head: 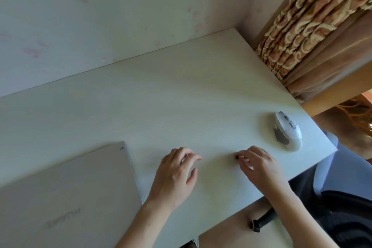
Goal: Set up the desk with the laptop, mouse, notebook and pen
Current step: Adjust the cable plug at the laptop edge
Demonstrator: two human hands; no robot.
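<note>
One closed laptop (pixel 66 193), one white mouse (pixel 287 130), two bare hands, one desk (pixel 161 96), one curtain (pixel 314 20).

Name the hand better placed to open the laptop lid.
Left. The left hand hovers right beside the closed laptop; the right hand sits farther off, nearer the mouse.

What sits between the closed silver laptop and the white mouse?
Head view: both bare hands, left hand and right hand, over the white desk; nothing else.
</note>
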